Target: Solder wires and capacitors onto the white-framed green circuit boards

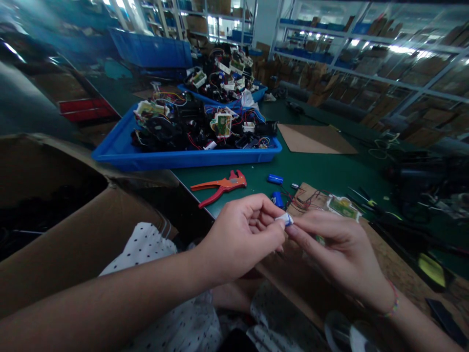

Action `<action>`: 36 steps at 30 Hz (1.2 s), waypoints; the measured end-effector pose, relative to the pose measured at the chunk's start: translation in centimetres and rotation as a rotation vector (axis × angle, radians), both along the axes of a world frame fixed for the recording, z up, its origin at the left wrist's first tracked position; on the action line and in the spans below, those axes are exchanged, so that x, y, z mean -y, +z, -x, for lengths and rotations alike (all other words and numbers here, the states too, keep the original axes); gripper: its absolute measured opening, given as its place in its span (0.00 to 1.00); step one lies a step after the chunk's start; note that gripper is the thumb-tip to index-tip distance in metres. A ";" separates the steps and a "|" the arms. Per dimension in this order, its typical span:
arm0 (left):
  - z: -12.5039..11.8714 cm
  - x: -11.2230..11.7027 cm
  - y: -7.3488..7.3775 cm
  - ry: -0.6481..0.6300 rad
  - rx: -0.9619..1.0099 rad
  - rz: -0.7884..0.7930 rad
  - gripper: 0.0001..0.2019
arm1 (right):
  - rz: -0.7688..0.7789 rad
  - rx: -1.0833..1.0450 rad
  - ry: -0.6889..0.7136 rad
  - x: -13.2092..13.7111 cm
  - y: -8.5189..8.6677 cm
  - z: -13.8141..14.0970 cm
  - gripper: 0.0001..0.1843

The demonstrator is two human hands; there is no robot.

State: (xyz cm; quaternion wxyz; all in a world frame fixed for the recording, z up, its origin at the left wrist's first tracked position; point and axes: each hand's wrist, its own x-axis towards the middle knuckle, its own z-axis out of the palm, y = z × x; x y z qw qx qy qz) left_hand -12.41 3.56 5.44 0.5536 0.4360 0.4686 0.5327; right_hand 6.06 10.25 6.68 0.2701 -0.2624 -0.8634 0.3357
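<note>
Green surface (315,171) ran thru a dim storeroom w/ metal racks (366,49) of cardboard boxes at the back. Blue tray (183,159) of wired circuit boards sat on the far side, 2nd blue tray (261,92) behind it. Orange wire stripper (220,187) & blue capacitor (275,179) lay btwn tray & hands; cardboard sheet (315,139) further right. Open cardboard box (73,234) crowded the left edge. Left hand (242,239) & right hand (337,249) met over the near edge, fingers of both pinching a small white part (286,219), just beside a circuit board (343,206).
</note>
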 end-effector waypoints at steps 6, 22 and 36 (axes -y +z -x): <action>-0.1 0.2 0.1 -0.004 0.021 0.001 0.04 | 0.014 -0.007 0.018 -0.1 -0.2 0.0 0.09; -0.2 -0.2 -0.2 -0.012 0.065 -0.002 0.08 | -0.126 0.010 0.012 0.0 -0.1 -0.1 0.09; -0.4 0.2 -0.4 0.002 0.063 -0.010 0.05 | -0.121 -0.013 0.018 -0.1 0.0 0.1 0.11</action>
